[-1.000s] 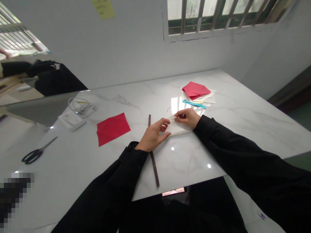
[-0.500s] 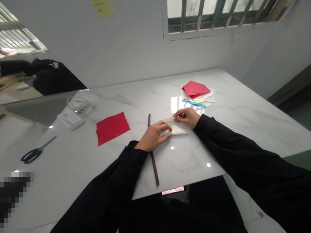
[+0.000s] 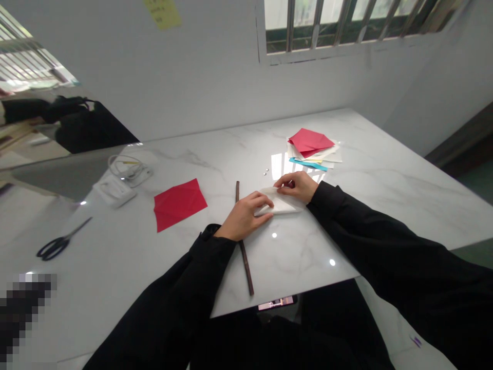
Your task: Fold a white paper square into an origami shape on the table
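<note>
One thin white paper (image 3: 288,206): left hand (image 3: 245,215) atop, right hand (image 3: 299,186) pinching.

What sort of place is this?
Probably a workroom or office, though that's a guess: scissors and a pile of coloured paper on a marble-patterned table, under a barred window.

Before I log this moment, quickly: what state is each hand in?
Left hand: partly curled at the white paper; whether it grips cannot be told.
Right hand: closed, pinching the same paper near its far edge.
</note>
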Demonstrator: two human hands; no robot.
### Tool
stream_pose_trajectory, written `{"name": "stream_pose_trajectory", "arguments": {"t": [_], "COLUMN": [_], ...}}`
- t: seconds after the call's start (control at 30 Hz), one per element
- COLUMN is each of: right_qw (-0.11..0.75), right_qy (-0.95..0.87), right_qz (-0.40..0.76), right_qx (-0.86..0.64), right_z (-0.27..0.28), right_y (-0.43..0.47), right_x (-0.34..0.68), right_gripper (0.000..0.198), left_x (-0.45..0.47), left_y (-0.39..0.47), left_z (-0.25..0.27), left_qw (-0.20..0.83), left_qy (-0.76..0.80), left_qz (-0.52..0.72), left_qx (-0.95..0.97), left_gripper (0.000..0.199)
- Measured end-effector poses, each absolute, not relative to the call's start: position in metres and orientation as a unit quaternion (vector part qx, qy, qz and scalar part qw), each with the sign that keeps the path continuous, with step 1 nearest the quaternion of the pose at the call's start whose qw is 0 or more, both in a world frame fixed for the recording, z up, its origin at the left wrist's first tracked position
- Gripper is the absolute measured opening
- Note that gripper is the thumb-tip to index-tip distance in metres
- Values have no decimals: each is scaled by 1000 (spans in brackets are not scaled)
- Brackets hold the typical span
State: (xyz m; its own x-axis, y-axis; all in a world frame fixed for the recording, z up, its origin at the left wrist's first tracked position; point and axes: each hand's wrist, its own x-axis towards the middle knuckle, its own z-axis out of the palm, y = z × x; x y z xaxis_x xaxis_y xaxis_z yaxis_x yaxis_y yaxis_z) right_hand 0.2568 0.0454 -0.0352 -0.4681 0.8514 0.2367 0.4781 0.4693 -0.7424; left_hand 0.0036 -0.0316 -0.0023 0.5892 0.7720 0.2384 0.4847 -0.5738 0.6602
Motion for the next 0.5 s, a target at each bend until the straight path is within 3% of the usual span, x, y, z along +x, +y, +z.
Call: {"name": "stream_pose_trajectory", "arguments": {"t": [0.5], "right_qw": [308], "right_qy": [-804], "right_qz": [317], "right_qx": [-398], "right_z": [-33], "right_y": [43], "right_x": [257], "right_gripper": [28], "left_x": [4], "left_y": [-32], "left_z": [-4], "left_qw": [277], "left_qy": [368], "left_qz": [272], "left_qx": [845], "left_gripper": [11]}}
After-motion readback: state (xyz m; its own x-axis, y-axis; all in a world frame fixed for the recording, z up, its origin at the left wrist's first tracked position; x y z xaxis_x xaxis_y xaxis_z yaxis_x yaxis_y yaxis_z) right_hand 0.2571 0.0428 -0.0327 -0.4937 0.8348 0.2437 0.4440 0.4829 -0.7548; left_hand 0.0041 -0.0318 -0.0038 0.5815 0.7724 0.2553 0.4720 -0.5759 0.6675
